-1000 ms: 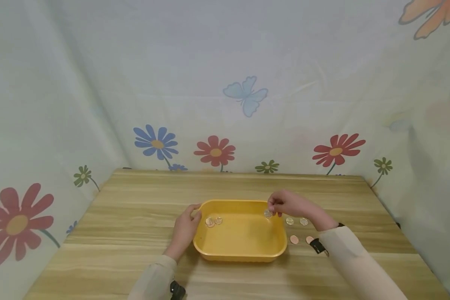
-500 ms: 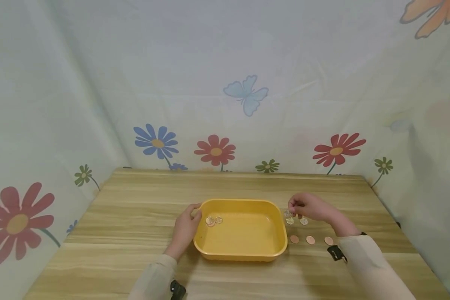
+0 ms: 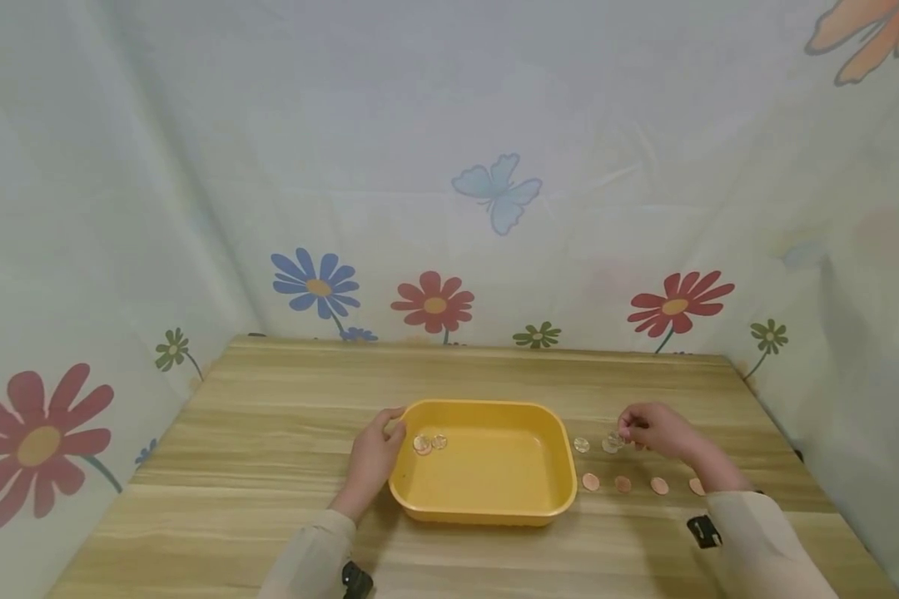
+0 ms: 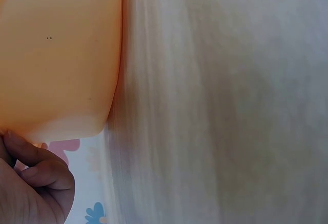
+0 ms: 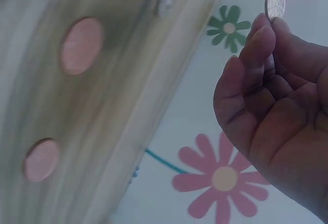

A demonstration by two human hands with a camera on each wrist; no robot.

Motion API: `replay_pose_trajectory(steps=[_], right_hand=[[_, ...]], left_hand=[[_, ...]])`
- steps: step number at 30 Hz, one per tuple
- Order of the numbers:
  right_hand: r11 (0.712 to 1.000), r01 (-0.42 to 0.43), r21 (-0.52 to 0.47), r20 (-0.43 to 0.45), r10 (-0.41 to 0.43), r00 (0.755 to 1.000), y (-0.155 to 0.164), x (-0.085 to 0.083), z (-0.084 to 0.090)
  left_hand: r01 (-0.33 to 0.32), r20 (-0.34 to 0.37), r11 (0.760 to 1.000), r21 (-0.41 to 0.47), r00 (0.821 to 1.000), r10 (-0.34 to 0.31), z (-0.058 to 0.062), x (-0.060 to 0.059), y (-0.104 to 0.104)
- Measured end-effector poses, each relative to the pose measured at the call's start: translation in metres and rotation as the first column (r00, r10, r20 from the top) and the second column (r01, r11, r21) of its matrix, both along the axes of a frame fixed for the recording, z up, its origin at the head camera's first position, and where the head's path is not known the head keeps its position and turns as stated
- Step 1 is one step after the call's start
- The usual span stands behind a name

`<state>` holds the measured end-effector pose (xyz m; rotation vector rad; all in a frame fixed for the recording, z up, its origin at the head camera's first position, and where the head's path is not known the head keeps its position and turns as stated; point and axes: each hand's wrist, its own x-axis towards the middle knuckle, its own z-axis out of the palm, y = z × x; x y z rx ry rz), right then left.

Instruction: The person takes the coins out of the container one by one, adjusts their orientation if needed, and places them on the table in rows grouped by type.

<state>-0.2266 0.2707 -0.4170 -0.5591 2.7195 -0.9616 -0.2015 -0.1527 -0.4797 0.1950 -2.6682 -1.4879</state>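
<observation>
A yellow rectangular tray [image 3: 487, 514] sits on the table. My left hand [image 3: 374, 453] grips its left end at the rim; in the left wrist view, curled fingers and thumb meet the tray's edge. Inside the tray, near that end, lie several coins [image 3: 422, 444]. My right hand [image 3: 663, 430] pinches a silver coin [image 5: 277, 2] between thumb and fingertips, standing on edge. In the head view this coin overlaps a silver coin [image 3: 609, 447] on the table. A gold-toned coin [image 3: 581, 445] lies between that one and the tray.
Several copper coins [image 3: 623, 483] form a row right of the tray, the outermost partly beside the right sleeve. The wood-grain table [image 3: 307, 374] ends at a white flowered cloth backdrop [image 3: 389, 166] behind and at the sides.
My right hand has moved right with the pinched coin, from over the tray's right end to above the table coins. Copper coins its arm covered now show. My left hand stays on the tray.
</observation>
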Motion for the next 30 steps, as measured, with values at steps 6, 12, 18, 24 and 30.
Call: replay_pose_trajectory(steps=[6, 12, 18, 24, 30], right_hand=[[0.998, 0.061, -0.006, -0.01, -0.061, 0.998, 0.016, 0.0, -0.016], [0.994, 0.107, 0.01, -0.042, -0.106, 0.993, 0.025, -0.001, -0.028], [0.987, 0.157, 0.039, -0.045, -0.155, 0.987, 0.032, -0.005, -0.04], [0.977, 0.193, 0.089, -0.084, -0.185, 0.979, 0.035, -0.011, -0.046], [0.966, 0.229, 0.118, -0.102, -0.218, 0.971, 0.037, -0.015, -0.05]], left_hand=[[-0.002, -0.004, 1.0, 0.004, 1.0, 0.002, -0.001, 0.0, 0.001], [-0.006, -0.012, 1.0, 0.002, 1.0, 0.006, 0.0, 0.002, 0.001], [-0.009, -0.01, 1.0, 0.0, 1.0, 0.009, 0.001, 0.002, 0.002], [-0.014, -0.007, 1.0, -0.001, 1.0, 0.014, 0.002, 0.002, 0.001], [-0.005, -0.007, 1.0, -0.005, 1.0, 0.005, 0.002, 0.001, 0.001]])
